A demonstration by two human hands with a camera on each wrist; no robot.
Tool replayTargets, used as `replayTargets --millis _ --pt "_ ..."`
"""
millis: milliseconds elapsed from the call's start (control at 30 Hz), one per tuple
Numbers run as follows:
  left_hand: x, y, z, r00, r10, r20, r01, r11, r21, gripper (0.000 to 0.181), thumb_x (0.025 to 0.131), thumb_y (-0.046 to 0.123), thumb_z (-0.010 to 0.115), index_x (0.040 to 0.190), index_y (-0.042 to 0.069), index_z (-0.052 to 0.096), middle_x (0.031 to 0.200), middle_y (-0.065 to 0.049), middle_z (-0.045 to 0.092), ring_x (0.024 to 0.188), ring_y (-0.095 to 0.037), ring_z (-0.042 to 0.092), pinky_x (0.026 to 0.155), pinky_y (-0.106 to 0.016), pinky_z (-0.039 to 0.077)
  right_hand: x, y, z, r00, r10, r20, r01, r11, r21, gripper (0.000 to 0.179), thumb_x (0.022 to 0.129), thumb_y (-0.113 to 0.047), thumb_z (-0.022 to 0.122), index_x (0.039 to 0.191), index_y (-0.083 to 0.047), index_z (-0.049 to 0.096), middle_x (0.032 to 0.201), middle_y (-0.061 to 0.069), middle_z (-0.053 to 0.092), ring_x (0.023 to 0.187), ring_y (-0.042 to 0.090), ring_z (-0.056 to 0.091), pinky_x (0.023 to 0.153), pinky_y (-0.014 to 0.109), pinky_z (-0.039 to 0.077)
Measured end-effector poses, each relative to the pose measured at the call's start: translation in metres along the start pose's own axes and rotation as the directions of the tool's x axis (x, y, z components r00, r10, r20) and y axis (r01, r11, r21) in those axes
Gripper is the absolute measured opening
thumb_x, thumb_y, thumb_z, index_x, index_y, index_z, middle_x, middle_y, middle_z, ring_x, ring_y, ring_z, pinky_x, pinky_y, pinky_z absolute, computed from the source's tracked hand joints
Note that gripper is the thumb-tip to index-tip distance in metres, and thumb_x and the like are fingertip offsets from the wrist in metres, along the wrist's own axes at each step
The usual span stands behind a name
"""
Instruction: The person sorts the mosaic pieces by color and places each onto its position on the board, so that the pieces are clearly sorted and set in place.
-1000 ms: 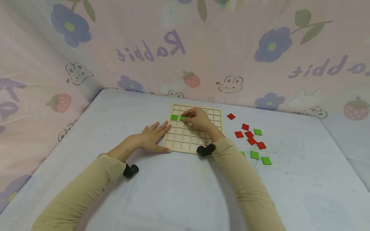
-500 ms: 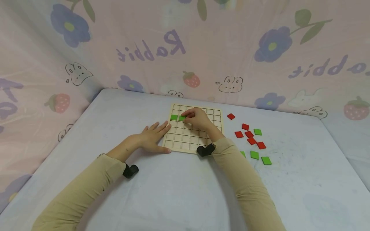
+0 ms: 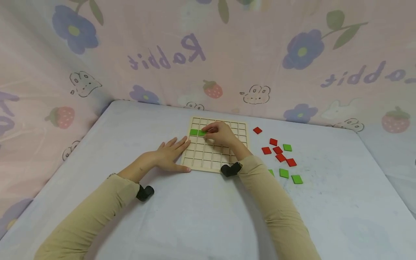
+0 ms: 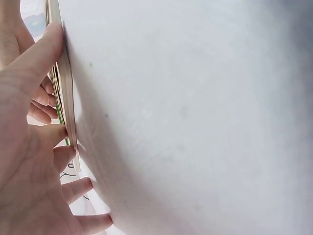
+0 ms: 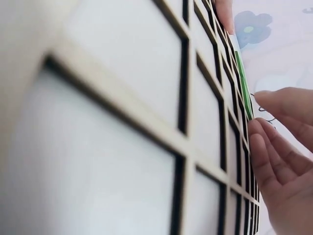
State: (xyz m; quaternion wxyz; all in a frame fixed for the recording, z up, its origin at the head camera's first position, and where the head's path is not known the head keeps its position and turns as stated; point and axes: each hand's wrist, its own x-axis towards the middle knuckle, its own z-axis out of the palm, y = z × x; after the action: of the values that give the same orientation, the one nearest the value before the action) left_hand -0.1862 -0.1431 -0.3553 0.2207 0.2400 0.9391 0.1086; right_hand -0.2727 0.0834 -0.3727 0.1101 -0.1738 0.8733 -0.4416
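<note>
Apparently, in the head view, the left hand (image 3: pixel 165 158) spreads against the board (image 3: pixel 208 156) to steady it. Left wrist: the thumb (image 4: pixel 41 53) touches its edge. Right wrist: a green tile (image 5: pixel 247 100) lies at the right hand (image 5: pixel 289 176), by bent fingertips (image 5: pixel 262 96); pinched or not, unclear.

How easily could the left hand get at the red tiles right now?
Probably not easily: the left hand lies at the board's left edge, the red tiles beyond its right side, and the right hand is over the board between them.
</note>
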Motion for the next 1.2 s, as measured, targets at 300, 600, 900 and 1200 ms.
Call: replayTargets --millis 300,600,900,1200 --pt "0.002 -0.002 0.002 1.000 0.004 -0.003 -0.004 1.000 0.005 0.099 0.088 0.058 0.058 0.155 0.011 0.003 0.162 -0.010 -0.004 0.146 -0.043 -0.003 0.112 -0.068 0.006 -0.006 -0.003 -0.002 0.998 -0.058 0.006 0.058 0.998 0.026 0.028 0.089 -0.012 0.068 0.116 -0.007 0.069 0.121 0.011 0.064 0.107 0.025 0.062 0.091 0.040 0.050" --pt "0.001 0.000 0.000 1.000 0.001 -0.002 -0.001 1.000 0.009 0.100 0.088 0.058 0.059 0.155 0.010 0.002 0.162 -0.011 -0.004 0.146 -0.044 -0.002 0.111 -0.069 0.007 -0.013 -0.006 -0.007 0.992 -0.123 0.003 0.123 0.990 0.062 0.031 0.090 -0.015 0.067 0.119 -0.005 0.067 0.125 0.010 0.061 0.108 0.025 0.062 0.088 0.039 0.052" --pt "0.002 0.001 0.000 1.000 0.014 -0.011 -0.014 1.000 0.009 0.099 0.089 0.057 0.058 0.155 0.008 0.003 0.162 -0.013 -0.002 0.146 -0.046 0.000 0.110 -0.069 0.008 -0.020 -0.011 -0.014 0.989 -0.146 -0.022 0.147 0.987 0.062 0.032 0.088 -0.015 0.069 0.118 -0.004 0.067 0.124 0.011 0.061 0.105 0.026 0.064 0.086 0.039 0.053" --pt "0.001 0.000 0.002 1.000 0.006 -0.011 -0.006 1.000 0.006 0.099 0.088 0.056 0.059 0.155 0.008 0.004 0.162 -0.014 -0.002 0.145 -0.046 -0.001 0.110 -0.069 0.008 -0.023 -0.009 -0.017 0.991 -0.133 -0.026 0.135 0.988 0.077 0.032 0.088 -0.013 0.069 0.118 -0.002 0.067 0.125 0.011 0.061 0.105 0.026 0.064 0.087 0.039 0.052"
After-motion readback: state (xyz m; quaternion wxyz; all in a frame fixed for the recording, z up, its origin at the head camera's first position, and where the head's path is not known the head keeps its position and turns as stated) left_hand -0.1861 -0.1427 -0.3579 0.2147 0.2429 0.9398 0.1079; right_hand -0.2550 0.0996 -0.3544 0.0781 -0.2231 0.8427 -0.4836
